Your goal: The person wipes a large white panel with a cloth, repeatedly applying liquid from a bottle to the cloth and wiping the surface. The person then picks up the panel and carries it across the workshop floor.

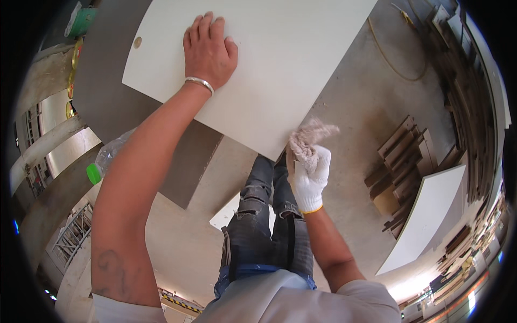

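A large white board (280,59) lies in front of me on top of a dark grey board (116,54). My left hand (210,51) rests flat on the white surface, bare, fingers stretched out, a silver bracelet at the wrist. In a white knitted glove with a yellow cuff edge, my right hand (311,180) is closed around a crumpled pinkish-grey rag (309,141). The rag is at the near right corner of the white board, against or just beside its edge. A small round tan spot (138,42) marks the white board near its left edge.
A clear plastic bottle with a green cap (93,173) is beside my left forearm. Stacked dark strips (404,161) lie on the floor at right, with a white panel (423,220) close by. A thin hose (396,67) curves across the floor. A green container (81,21) stands far left.
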{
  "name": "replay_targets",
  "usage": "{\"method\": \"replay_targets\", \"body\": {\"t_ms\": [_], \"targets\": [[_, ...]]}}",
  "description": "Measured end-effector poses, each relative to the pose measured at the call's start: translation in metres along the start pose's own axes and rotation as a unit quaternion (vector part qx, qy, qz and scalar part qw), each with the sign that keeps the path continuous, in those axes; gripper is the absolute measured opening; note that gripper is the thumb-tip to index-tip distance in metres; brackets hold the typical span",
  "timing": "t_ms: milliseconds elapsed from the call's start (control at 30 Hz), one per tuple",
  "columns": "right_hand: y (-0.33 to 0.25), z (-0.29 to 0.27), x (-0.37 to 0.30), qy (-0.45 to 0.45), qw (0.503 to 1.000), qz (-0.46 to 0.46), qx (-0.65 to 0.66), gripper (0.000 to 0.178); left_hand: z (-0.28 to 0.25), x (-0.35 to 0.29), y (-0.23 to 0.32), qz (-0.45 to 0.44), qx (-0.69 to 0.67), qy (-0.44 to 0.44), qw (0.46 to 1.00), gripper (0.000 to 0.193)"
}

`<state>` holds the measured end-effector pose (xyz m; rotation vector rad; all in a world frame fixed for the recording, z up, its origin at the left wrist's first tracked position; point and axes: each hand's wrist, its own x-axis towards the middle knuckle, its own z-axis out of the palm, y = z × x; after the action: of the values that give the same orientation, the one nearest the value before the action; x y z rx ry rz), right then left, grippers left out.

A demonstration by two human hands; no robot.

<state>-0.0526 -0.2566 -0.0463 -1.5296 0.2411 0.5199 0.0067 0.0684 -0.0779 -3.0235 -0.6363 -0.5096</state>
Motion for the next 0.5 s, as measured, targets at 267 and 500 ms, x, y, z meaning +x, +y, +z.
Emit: {"method": "replay_targets", "body": {"t_ms": [267,500], "targets": [[0.005,0.021,0.002,-0.097,0.958,-0.159,-0.22,0.014,-0.003,-0.007,0.003,-0.011,0.018,-0.009,1.0,0.044],[0.018,0.026,0.025,-0.033,0.972,-0.195,-0.125,0.018,-0.003,0.002,0.005,-0.01,0.005,-0.008,1.0,0.045]]}}
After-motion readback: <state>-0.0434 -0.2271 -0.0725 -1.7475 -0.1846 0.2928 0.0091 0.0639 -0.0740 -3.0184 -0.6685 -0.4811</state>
